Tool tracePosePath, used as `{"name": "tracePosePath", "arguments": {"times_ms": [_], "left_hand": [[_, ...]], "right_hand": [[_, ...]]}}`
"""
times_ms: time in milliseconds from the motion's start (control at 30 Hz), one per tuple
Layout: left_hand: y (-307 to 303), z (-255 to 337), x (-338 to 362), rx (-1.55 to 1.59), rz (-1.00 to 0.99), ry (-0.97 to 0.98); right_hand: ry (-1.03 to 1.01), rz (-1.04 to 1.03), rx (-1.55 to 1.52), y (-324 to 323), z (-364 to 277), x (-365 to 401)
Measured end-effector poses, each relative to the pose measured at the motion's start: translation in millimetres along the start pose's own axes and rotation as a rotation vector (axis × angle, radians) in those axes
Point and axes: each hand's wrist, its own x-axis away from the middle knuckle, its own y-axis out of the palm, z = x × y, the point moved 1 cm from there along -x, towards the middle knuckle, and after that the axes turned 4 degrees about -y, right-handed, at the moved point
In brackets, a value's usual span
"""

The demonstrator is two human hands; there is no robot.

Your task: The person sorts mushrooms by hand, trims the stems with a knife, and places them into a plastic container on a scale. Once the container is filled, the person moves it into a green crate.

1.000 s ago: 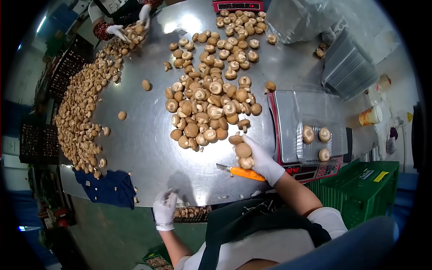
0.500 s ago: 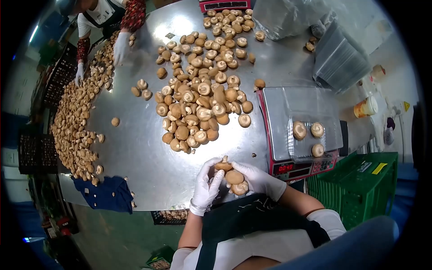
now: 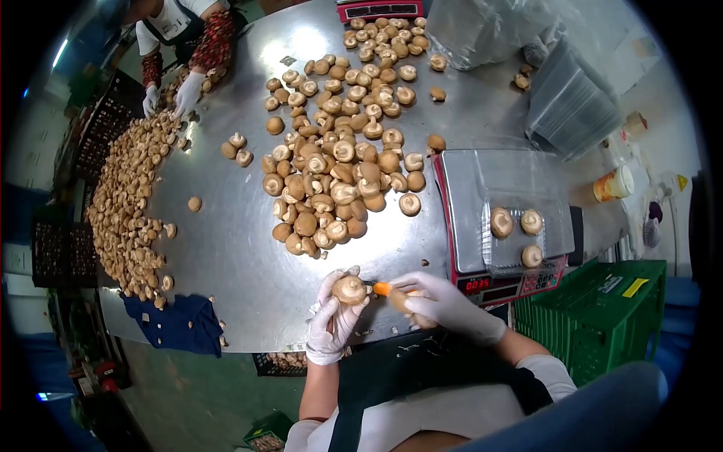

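Note:
My left hand [image 3: 331, 324], in a white glove, is closed around a shiitake mushroom [image 3: 351, 289] near the table's front edge. Just to its right, my gloved right hand [image 3: 444, 305] grips a small orange-handled knife [image 3: 382, 288], whose short end points at that mushroom. Mushrooms [image 3: 399, 300] are also tucked in the right palm, partly hidden by the fingers. Beyond both hands lies a large pile of shiitake mushrooms [image 3: 324, 181]. A clear plastic tray [image 3: 512, 255] holding three mushrooms sits on the red digital scale [image 3: 461, 218], right of my right hand.
A co-worker's gloved hands [image 3: 188, 94] reach into a long mushroom heap [image 3: 124, 196] at the left. Stacked clear trays [image 3: 568, 98], a plastic bag [image 3: 474, 30] and a paper cup [image 3: 614, 183] stand at the right. A green crate [image 3: 595, 316] is beside the table; a blue cloth [image 3: 181, 324] hangs front left.
My hands have moved apart. The left now holds a single mushroom, and an orange-handled knife shows in my right hand. The scale's display has changed. The co-worker's hands have shifted.

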Motion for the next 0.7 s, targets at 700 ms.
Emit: {"name": "tracePosePath", "arguments": {"times_ms": [700], "left_hand": [[48.3,-39.1,-42.3,-0.113,-0.196,-0.352]], "right_hand": [[-0.632,0.422,-0.413,-79.0,-39.8,101.6]]}}
